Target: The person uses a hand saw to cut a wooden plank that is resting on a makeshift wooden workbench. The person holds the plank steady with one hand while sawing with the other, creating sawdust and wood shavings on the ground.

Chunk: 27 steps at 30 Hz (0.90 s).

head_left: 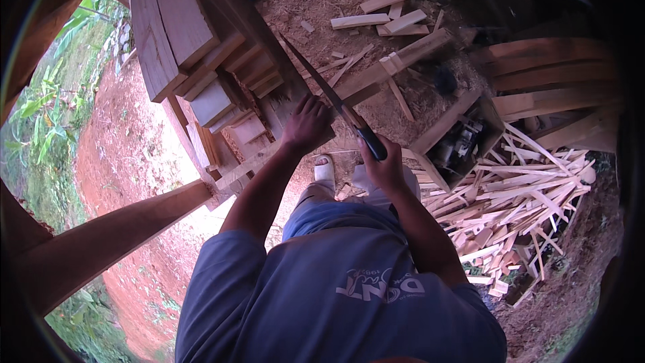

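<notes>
My right hand point(388, 167) is closed around the black handle of a handsaw point(334, 97). The saw's long, narrow blade slants away to the upper left, along the right side of a dark wooden board point(259, 30). On the near end of that board lies my left hand point(308, 122), its fingers bent over the wood close to the blade. The thumb of this hand is hidden. Whether the saw teeth touch the board cannot be made out. Left of the board, thick planks point(171, 17) and shorter wooden blocks point(213, 101) are stacked.
Several cut wood pieces point(383, 20) lie on the dirt floor ahead. To my right stand a wooden box with machinery inside point(457, 144), a heap of thin offcuts point(510, 208) and stacked long boards point(551, 74). A timber beam point(121, 235) crosses at the left.
</notes>
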Each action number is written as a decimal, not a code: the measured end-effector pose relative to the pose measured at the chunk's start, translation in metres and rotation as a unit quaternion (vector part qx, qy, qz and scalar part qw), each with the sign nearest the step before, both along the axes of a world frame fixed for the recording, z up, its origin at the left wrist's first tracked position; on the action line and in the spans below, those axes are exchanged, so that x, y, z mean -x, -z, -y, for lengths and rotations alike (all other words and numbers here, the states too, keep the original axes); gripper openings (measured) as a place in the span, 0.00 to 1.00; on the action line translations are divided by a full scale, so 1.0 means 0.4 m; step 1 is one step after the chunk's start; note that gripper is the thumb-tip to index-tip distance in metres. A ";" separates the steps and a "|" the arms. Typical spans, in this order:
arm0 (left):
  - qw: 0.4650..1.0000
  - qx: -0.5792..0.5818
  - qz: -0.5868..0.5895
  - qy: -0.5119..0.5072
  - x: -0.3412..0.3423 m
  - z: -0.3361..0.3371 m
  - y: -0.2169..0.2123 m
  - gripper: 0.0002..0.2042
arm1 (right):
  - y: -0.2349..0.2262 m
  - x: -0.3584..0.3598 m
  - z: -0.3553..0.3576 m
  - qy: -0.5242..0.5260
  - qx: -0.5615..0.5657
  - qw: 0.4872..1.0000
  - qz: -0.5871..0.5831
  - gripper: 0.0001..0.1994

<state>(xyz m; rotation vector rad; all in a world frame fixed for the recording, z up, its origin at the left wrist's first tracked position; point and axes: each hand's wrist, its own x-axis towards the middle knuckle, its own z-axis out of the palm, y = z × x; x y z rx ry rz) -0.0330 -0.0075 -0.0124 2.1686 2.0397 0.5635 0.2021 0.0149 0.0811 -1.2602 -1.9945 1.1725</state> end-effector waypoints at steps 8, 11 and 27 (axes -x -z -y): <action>0.997 0.068 0.011 -0.020 0.007 0.007 0.004 0.17 | -0.111 -0.246 0.176 0.002 -0.010 0.999 0.045 0.12; 0.999 0.047 0.003 -0.012 0.004 0.010 0.016 0.16 | -0.245 -0.328 0.211 -0.001 0.095 0.993 0.071 0.12; 0.999 0.036 -0.019 -0.010 0.004 0.003 0.012 0.16 | -0.068 -0.185 0.173 0.029 -0.003 0.999 0.019 0.10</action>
